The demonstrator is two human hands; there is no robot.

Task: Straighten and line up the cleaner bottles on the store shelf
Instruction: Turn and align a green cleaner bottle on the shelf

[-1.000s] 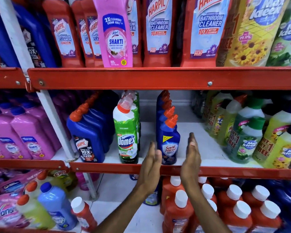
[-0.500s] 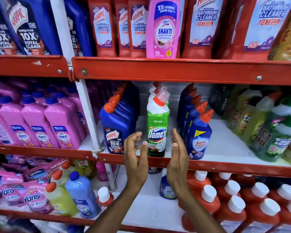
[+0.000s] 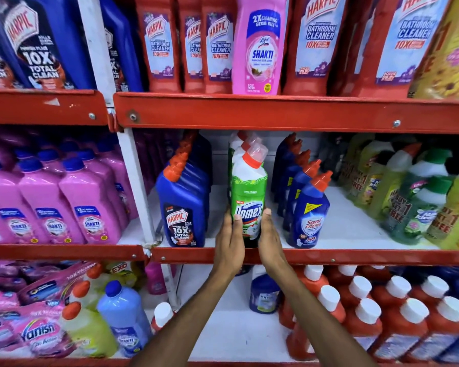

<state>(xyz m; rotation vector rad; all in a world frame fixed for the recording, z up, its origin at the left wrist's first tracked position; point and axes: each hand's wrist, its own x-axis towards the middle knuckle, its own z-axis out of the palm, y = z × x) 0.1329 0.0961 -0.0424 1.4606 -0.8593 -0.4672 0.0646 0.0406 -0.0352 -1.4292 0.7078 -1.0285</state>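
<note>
A green and white Domex bottle (image 3: 248, 192) stands upright at the front of the middle shelf (image 3: 355, 256), with two more of its kind lined up behind it. My left hand (image 3: 229, 243) presses flat against its left side and my right hand (image 3: 269, 241) against its right side, so both hold the bottle between them near its base. To its left is a row of blue Harpic bottles (image 3: 184, 207). A row of blue Sani Fresh bottles (image 3: 309, 213) runs back on its right.
Yellow-green Max Kleen bottles (image 3: 419, 197) crowd the right of the same shelf. Pink Shakti bottles (image 3: 64, 205) fill the left bay. Red Harpic bathroom cleaners and one pink Shakti bottle (image 3: 260, 46) stand above. Orange bottles with white caps (image 3: 382, 313) sit below.
Both hands moved left from in front of the Sani Fresh bottle and closed in on the sides of the front Domex bottle. The view has shifted left with them.
</note>
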